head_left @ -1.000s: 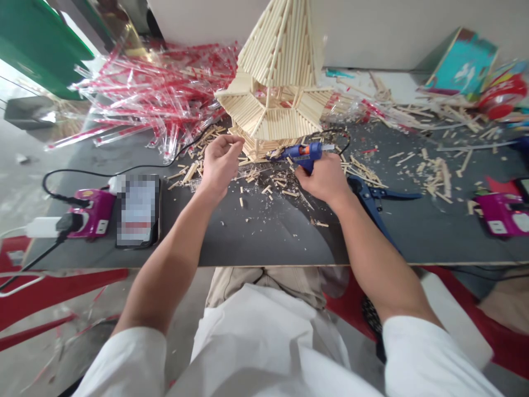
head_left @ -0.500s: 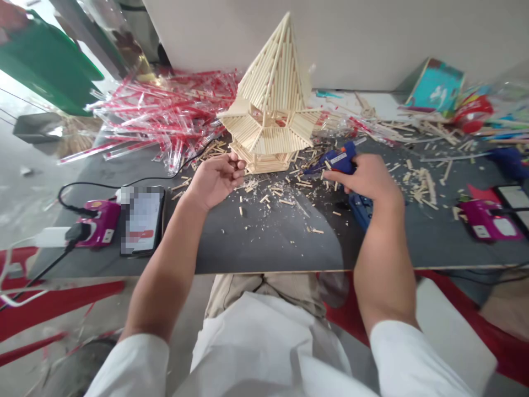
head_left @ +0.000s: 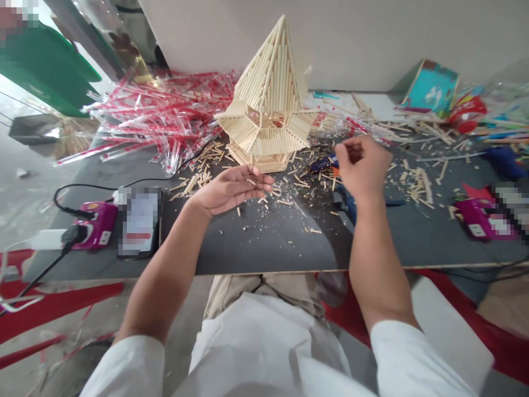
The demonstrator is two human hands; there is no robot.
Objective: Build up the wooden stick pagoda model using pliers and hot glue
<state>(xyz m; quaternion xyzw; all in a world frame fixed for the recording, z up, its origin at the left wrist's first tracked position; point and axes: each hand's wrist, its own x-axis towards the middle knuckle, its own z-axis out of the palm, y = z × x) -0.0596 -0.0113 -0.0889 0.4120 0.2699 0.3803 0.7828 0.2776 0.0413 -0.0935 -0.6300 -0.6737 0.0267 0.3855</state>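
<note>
A pagoda-like model of pale wooden sticks (head_left: 281, 82), with a pointed roof and a flared lower tier, stands upright at the back of the table. My left hand (head_left: 237, 188) is in front of its base, open, fingers stretched to the right. Right of the model, a blue glue gun (head_left: 324, 163) lies on the table, partly covered by my right hand (head_left: 366, 165). That hand is raised above it with the fingers loosely bent and a gap beside the thumb; nothing shows in it. Blue-handled pliers (head_left: 349, 205) lie partly hidden under my right wrist.
Short stick offcuts (head_left: 198, 175) litter the dark table (head_left: 264, 248). Red-and-clear plastic wrappers (head_left: 165, 116) are heaped at the back left. A phone (head_left: 139, 220) and a purple power socket (head_left: 97, 223) with cables are at left; another purple socket (head_left: 479, 218) is at right.
My right hand has let go of the glue gun and lifted, its fingers now bent upward. My left hand has moved right and its fingers have straightened.
</note>
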